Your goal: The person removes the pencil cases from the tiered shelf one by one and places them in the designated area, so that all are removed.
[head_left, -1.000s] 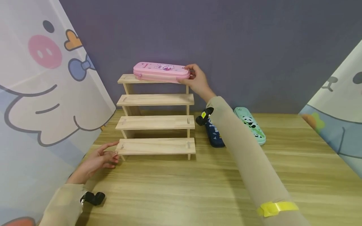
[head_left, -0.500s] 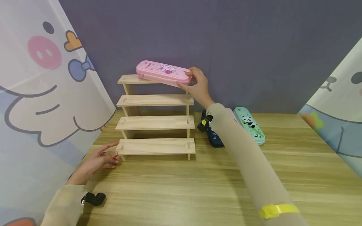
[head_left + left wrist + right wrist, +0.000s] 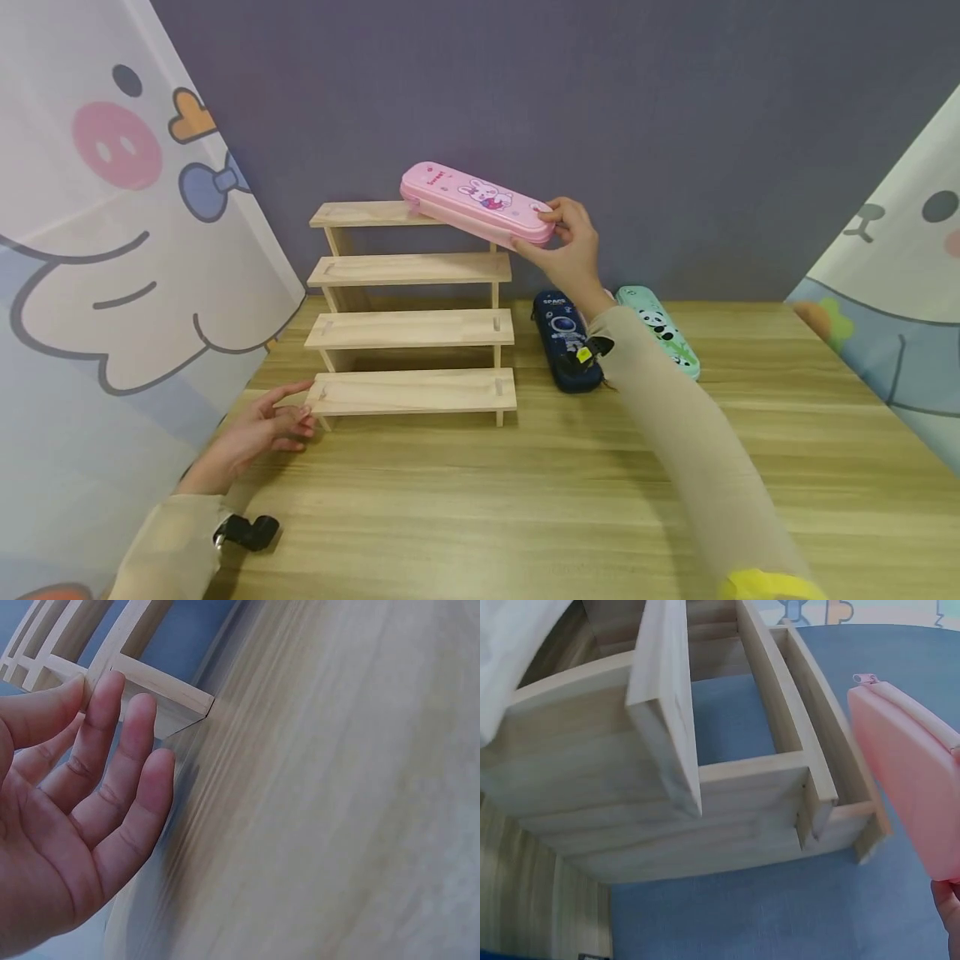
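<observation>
My right hand (image 3: pixel 566 250) pinches the right end of a pink pencil case (image 3: pixel 476 202) printed with a white rabbit. The case slants, its left end over the top step of a wooden tiered shelf (image 3: pixel 408 271) and its right end out past the step. In the right wrist view the pink pencil case (image 3: pixel 907 765) shows its side and zipper pull, apart from the shelf there. My left hand (image 3: pixel 255 437) holds the left end of the lowest step. In the left wrist view, thumb and index finger pinch that edge of the shelf (image 3: pixel 161 686), the other fingers loosely bent.
Right of the shelf on the wood-grain table (image 3: pixel 450 517) lie a navy pencil case (image 3: pixel 562 329) with an astronaut and a mint pencil case (image 3: pixel 663 329) with pandas. Something pink between them is mostly hidden by my right arm. A grey wall (image 3: pixel 675 150) stands behind.
My right hand has drawn the pink pencil case rightward off the top step and turned it, its right end lower and nearer. The left hand stays at the lowest step.
</observation>
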A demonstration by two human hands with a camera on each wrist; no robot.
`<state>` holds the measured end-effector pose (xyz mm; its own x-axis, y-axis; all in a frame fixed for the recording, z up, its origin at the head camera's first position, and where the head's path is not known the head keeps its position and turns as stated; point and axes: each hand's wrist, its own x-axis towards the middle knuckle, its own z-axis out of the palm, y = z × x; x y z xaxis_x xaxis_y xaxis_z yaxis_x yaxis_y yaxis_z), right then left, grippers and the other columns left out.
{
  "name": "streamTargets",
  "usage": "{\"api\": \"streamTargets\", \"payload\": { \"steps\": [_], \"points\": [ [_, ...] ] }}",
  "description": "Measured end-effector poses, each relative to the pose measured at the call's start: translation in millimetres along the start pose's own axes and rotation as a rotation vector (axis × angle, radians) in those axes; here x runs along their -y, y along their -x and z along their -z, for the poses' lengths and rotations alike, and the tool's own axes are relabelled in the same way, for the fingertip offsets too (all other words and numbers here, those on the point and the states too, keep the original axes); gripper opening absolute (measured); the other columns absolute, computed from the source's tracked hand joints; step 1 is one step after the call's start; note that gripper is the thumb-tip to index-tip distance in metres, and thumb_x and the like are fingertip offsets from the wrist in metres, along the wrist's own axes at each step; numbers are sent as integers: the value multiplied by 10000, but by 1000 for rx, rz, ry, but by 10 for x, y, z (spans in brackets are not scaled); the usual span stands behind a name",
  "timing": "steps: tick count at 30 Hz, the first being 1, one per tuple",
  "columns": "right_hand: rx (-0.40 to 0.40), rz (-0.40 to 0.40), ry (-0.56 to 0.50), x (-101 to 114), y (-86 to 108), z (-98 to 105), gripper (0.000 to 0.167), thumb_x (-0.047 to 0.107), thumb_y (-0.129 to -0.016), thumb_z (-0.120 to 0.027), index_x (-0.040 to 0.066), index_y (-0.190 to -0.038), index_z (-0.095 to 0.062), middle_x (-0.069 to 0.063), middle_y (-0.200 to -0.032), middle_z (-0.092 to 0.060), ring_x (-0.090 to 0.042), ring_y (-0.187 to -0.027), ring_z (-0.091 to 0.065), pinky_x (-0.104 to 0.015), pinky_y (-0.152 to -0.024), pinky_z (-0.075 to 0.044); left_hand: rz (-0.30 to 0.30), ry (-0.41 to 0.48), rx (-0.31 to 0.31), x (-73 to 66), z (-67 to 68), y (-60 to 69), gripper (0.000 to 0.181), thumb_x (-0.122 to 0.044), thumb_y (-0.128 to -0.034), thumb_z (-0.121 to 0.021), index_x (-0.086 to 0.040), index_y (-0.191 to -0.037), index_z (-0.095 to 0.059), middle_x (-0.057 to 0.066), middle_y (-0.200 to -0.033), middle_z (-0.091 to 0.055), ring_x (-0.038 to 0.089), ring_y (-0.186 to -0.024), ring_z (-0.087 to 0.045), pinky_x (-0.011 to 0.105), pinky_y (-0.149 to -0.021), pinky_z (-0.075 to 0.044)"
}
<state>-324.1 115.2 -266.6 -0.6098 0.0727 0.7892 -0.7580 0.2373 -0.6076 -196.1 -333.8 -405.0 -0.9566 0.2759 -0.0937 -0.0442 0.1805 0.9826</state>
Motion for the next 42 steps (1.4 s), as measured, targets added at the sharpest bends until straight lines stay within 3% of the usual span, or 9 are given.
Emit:
{"api": "streamTargets", "payload": {
  "steps": [3, 6, 10, 14, 17, 23, 31, 37, 42],
  "points": [
    [-15, -30, -10, 182, 89, 128, 352, -108, -735, -819, -194, -984, -586, -279, -1178, -529, -191, -1087, -512, -360, -980, -491, -1, -11, -10, -10, -4, 1, 434, -91, -1039, -521, -283, -1423, -457, -7, -933, -710, 137, -833, -686, 325, -686, -574],
    [-31, -50, -10, 212, 154, 250, 350, -123, -736, -809, -203, -981, -573, -271, -1178, -523, -173, -1077, -510, -345, -987, -485, 4, -20, -17, -19, 0, 1, 445, -97, -1042, -517, -253, -1452, -438, -17, -932, -710, 130, -832, -685, 318, -688, -571],
    [-34, -58, -19, 52, 219, 414, 366, -145, -722, -809, -204, -985, -562, -267, -1201, -506, -147, -1078, -500, -302, -979, -484, 2, -17, -13, -20, 5, -3, 433, -97, -1045, -509, -284, -1431, -452, -21, -933, -709, 127, -834, -686, 313, -689, -570],
    [-49, -53, -46, -106, 302, 558, 382, -165, -694, -816, -193, -971, -553, -168, -1199, -518, -158, -1089, -494, -251, -962, -482, -6, -2, -8, -8, 8, 0, 415, -98, -1046, -511, -361, -1365, -488, -18, -933, -710, 130, -832, -688, 311, -684, -572],
    [-73, -32, -82, -99, 381, 645, 379, -195, -673, -806, -196, -939, -535, -98, -1171, -517, -201, -1082, -507, -239, -947, -488, -5, 2, -6, 0, 13, 1, 417, -96, -1045, -511, -373, -1356, -493, -13, -933, -710, 133, -830, -688, 313, -682, -573],
    [-87, -11, -134, 50, 507, 798, 366, -282, -636, -766, -216, -895, -516, -129, -1165, -499, -241, -1077, -487, -239, -939, -494, -13, -3, -2, 5, 24, -14, 426, -91, -1046, -510, -380, -1359, -492, -14, -934, -708, 132, -831, -688, 315, -683, -574],
    [-110, -50, -65, -32, 698, 1095, 357, -284, -636, -769, -229, -877, -512, -72, -1175, -481, -231, -1107, -451, -199, -936, -481, -19, 2, 15, -3, 39, -20, 429, -76, -1045, -503, -364, -1363, -487, -14, -939, -711, 131, -835, -689, 317, -689, -576],
    [-147, -48, 12, -144, 800, 1323, 382, -308, -585, -781, -233, -861, -528, -121, -1178, -475, -203, -1112, -426, -179, -907, -475, -10, 9, 23, -9, 43, -29, 426, -72, -1045, -496, -425, -1284, -504, -11, -937, -712, 131, -834, -688, 311, -688, -574],
    [-175, -39, 76, -60, 838, 1430, 372, -312, -581, -765, -239, -842, -511, -90, -1150, -479, -186, -1097, -427, -173, -910, -462, -3, 18, 21, -20, 34, -28, 412, -86, -1045, -508, -408, -1303, -502, 3, -938, -709, 141, -837, -689, 318, -693, -577]
  ]
}}
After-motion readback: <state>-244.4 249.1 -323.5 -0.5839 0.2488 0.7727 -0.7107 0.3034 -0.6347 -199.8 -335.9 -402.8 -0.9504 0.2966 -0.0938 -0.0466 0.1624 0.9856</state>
